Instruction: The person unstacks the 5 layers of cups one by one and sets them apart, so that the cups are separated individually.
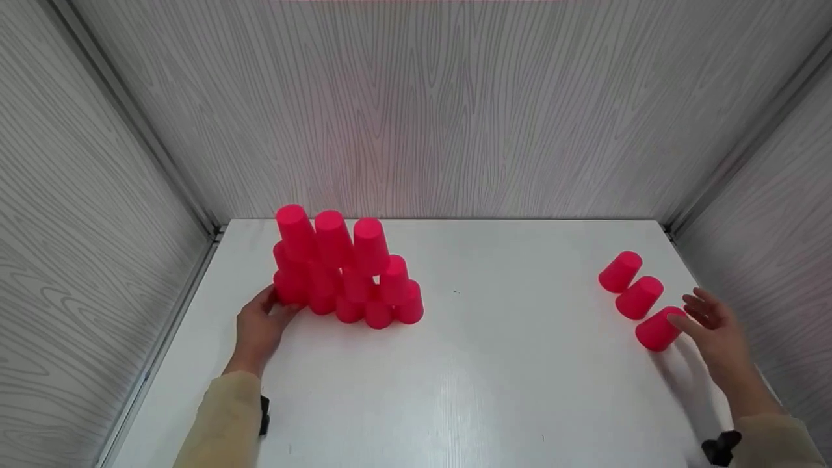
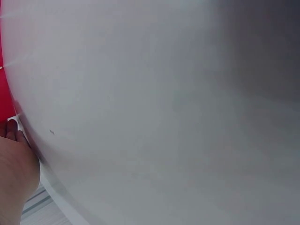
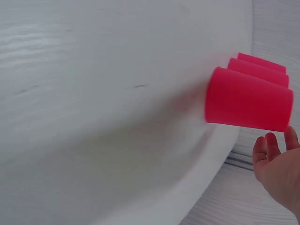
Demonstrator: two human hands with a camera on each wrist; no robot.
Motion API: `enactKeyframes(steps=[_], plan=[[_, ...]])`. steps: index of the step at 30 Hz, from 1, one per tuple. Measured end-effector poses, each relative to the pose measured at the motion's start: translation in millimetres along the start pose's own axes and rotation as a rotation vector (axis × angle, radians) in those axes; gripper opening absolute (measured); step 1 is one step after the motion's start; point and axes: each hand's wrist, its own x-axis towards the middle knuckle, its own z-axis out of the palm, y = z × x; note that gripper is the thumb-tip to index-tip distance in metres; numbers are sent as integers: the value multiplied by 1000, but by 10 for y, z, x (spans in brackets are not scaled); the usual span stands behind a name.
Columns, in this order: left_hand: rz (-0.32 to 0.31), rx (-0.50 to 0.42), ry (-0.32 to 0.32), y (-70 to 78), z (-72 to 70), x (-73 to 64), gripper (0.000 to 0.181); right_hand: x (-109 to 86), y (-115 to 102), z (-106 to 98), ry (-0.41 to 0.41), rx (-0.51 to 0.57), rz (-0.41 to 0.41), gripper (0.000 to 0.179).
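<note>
A stack of red cups, turned upside down in three rows, stands left of the middle of the white table. At its lower left corner is my left hand, thumb in front of the end cup and fingers beside it. The left wrist view catches those fingers close to the red cups only at its left edge. On the right, several steps from the stack, three single cups stand in a slanting row. My right hand is beside the nearest cup, fingers loosely bent; its thumb overlaps that cup in the head view.
Behind the nearest single cup stand a middle cup and a far cup. Grey wood-grain panels enclose the table at the back, the left and the right.
</note>
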Motion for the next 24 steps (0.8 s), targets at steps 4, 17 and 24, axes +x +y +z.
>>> enactKeyframes(steps=[4,17,24], plan=[[7,11,6,-1,1,11,84,40,-347,58,20,5,-134,74],[4,15,-8,22,-9,20,81,41,-1700,1170,-109,28,-494,62],[15,9,-10,12,-5,24,79,-61,-2257,2110,-310,138,-608,58]])
